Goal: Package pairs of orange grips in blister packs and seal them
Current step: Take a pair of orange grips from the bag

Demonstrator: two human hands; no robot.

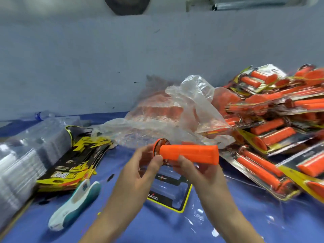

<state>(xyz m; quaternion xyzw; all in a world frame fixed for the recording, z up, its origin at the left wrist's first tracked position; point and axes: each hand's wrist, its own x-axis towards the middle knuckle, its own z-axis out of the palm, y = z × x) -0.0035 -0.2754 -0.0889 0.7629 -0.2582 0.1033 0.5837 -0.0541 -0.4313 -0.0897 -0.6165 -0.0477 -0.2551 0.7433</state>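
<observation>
An orange grip point(191, 153) lies sideways in mid-air above the blue table, its flanged end with a printed disc pointing left. My left hand point(140, 165) pinches that flanged end with thumb and fingers. My right hand point(194, 169) holds the grip's shaft from below. Beneath the hands lies an open clear blister pack point(175, 195) on a black card with a yellow border. A second orange piece peeks out behind the grip.
A heap of sealed packs point(273, 120) fills the right side. A clear plastic bag point(175, 113) of orange grips sits behind. Black-yellow cards point(73, 162) and stacked clear blisters point(26, 146) lie left, with a white-teal stapler point(75, 202) in front.
</observation>
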